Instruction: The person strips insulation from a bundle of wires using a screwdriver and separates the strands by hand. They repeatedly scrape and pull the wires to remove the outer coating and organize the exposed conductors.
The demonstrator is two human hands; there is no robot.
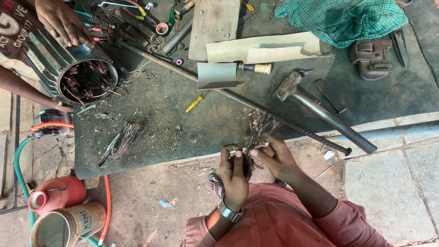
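Coppery-brown wire bundle (261, 126), teal checked cloth (343, 18), yellow screwdriver (196, 102), grey hammer (320, 110), dk green mat (228, 114).

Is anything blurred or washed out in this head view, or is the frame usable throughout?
Head view: mostly sharp under even daylight with soft shadows; only the copper wire bundle between the left hand and right hand is motion-smeared. The hammer and motor housing read clearly. Straight edges bow slightly toward the corners, a wide-lens effect. No glare.

Soft even daylight, motion-blurred wire strands
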